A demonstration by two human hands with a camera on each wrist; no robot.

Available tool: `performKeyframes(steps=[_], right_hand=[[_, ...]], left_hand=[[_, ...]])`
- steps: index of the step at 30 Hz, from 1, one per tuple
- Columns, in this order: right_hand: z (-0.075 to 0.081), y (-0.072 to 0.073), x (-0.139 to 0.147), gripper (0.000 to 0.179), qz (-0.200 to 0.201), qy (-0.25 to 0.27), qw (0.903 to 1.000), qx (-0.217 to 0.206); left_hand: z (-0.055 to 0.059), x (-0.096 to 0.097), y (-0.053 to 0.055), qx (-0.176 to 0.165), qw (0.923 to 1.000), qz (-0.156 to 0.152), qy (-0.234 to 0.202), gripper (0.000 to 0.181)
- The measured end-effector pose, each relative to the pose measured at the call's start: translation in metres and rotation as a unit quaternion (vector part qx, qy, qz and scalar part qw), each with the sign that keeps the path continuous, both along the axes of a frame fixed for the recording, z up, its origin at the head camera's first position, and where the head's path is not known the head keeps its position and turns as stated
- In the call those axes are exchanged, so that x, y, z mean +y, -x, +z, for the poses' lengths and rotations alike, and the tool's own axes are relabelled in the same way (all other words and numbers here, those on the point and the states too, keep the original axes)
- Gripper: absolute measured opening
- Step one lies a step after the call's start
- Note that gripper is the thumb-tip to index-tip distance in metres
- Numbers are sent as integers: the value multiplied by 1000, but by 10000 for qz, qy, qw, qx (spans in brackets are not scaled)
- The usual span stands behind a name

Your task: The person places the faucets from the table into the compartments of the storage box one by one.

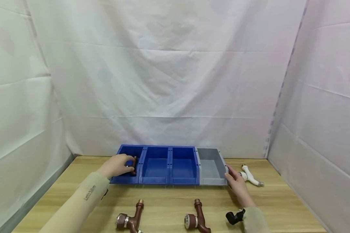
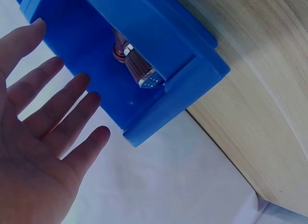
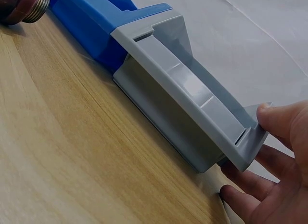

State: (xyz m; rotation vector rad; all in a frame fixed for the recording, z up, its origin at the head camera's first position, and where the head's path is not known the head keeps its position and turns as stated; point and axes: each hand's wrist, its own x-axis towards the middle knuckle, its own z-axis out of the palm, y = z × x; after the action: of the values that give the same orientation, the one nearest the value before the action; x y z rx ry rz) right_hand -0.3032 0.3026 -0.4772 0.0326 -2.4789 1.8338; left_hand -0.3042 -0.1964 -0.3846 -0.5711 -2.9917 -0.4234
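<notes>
A brown faucet lies in the leftmost blue bin, its ribbed knob showing in the left wrist view. My left hand is over that bin; in the left wrist view its fingers are spread, apart from the faucet. At the other end of the row, my right hand grips the front right corner of the grey bin. Its thumb presses on the rim while the fingers lie against the outer side.
Two more blue bins stand between the held ones. On the wooden table in front lie two brown faucets, one left and one centre. A white faucet lies right of my right hand. White cloth hangs behind.
</notes>
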Motion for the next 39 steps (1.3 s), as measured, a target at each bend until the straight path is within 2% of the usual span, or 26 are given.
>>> performKeyframes(steps=[12,17,23,30,39], right_hand=[[-1,-3,5,59,-49,-12,9999,-98],[-3,-4,4,60,-33,-5,10000,5],[-4,-4,3,59,-113,51,9999,26],[-1,-5,4,59,-19,66,10000,-50],[-1,-6,4,58,-58,89,9999,-57]], left_hand=[[2,9,-10,87,9999,57,7,47],[6,11,-19,184,9998,15,75,51],[10,16,-33,406,9989,-201,118,57],[9,20,-43,737,9959,-464,254,61],[8,22,-58,868,9938,-628,296,64]])
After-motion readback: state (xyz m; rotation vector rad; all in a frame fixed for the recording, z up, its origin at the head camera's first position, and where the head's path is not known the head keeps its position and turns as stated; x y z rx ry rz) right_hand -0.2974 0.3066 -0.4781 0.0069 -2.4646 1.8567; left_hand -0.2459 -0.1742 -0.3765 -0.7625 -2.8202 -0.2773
